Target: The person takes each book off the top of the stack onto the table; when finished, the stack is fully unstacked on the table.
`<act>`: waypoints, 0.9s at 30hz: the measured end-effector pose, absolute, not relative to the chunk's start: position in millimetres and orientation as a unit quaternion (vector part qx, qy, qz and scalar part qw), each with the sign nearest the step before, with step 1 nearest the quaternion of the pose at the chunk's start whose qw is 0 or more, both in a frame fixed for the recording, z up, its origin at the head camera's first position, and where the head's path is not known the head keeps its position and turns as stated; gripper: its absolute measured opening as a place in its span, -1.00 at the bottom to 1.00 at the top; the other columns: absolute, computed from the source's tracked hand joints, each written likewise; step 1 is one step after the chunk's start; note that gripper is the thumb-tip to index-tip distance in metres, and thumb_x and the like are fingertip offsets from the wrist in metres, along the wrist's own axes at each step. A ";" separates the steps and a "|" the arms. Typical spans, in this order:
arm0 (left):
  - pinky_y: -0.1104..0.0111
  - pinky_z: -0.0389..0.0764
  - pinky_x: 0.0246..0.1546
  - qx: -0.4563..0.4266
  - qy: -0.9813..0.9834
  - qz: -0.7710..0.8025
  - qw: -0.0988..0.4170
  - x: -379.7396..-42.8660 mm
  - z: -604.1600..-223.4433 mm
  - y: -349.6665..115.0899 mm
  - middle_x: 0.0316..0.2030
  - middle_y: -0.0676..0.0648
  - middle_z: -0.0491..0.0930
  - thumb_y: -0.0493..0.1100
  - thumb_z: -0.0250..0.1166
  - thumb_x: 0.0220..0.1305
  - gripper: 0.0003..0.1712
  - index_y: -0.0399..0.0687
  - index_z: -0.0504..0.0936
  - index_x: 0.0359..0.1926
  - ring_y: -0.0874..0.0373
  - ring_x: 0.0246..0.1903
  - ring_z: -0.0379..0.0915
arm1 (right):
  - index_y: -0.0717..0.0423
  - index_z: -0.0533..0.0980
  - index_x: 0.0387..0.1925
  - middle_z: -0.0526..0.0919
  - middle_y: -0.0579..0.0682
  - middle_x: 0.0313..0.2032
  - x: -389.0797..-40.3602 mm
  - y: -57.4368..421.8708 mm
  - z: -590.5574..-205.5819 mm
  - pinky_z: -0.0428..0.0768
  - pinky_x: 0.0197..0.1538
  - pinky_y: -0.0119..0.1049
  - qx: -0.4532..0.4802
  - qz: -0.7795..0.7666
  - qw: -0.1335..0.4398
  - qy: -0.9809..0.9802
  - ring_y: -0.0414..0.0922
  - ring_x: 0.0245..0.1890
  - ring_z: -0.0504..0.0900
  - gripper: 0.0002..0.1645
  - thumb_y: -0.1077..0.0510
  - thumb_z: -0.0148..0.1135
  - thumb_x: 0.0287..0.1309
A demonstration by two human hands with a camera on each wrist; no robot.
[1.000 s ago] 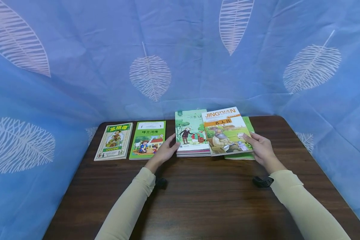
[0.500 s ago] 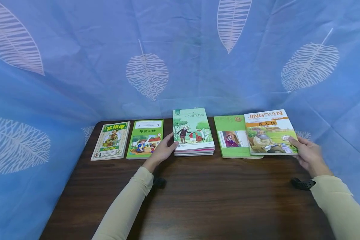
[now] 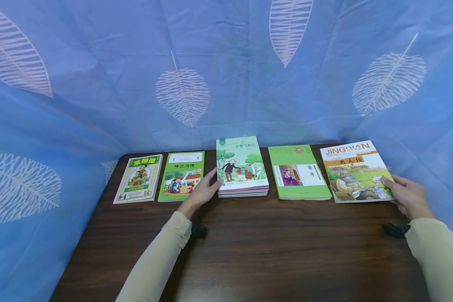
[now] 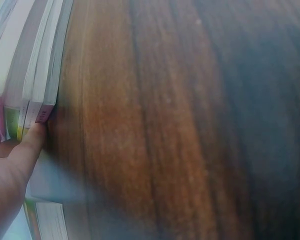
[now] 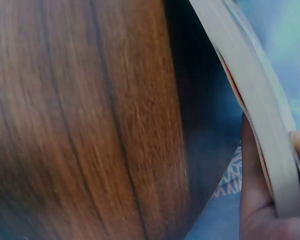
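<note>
My right hand [image 3: 411, 195] pinches the lower right corner of a book [image 3: 356, 174] with a white-and-orange title and a bearded man on its cover. In the right wrist view, the thumb lies on one face of the book [image 5: 270, 120] and fingers on the other; its page edges show, and it bows slightly. The book is tilted at the table's right end. My left hand [image 3: 201, 191] rests against the left side of a stack of books [image 3: 245, 161] with a pale green cover on top. In the left wrist view, a straight finger touches the stack's lower corner [image 4: 40, 95].
A green book [image 3: 300, 172] lies between the stack and the held book. Left of the stack are another green book [image 3: 183, 176] and a cream-and-green book [image 3: 139, 178]. All lie along the back of the dark wooden table [image 3: 268, 251]. A blue leaf-patterned cloth [image 3: 226, 84] hangs behind.
My right hand has carried the bearded-man book rightward from over the stack, past the green book, then lowered it a little at the right end. The left hand has stayed by the stack.
</note>
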State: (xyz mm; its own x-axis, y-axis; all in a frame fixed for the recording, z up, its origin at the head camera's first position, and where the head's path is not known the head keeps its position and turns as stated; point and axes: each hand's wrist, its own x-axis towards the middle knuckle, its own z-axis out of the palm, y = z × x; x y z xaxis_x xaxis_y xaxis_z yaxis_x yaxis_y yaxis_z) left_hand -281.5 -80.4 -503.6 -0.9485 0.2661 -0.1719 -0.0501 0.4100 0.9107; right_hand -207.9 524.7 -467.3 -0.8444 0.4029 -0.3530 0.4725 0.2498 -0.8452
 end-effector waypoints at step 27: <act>-0.12 0.09 0.64 0.064 0.826 0.545 0.133 -282.4 -502.5 -78.8 0.66 -0.17 0.09 0.02 0.19 0.60 -0.21 -0.02 0.11 0.67 -0.14 0.68 -0.08 | 0.54 0.47 0.28 0.56 0.62 0.13 -222.7 495.2 -477.9 0.50 -0.42 0.06 0.160 -0.208 -0.091 0.961 0.34 -0.41 0.56 -0.33 0.03 -0.03 0.45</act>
State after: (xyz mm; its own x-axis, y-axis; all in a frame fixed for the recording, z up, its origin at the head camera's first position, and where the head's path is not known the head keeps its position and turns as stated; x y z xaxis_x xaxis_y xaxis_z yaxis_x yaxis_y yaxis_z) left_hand -282.4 -78.8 -502.5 -0.9564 0.2502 -0.1508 -0.0403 0.3984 0.9163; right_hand -222.7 495.2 -477.9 -0.9323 0.3450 0.1084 0.2691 0.8621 -0.4294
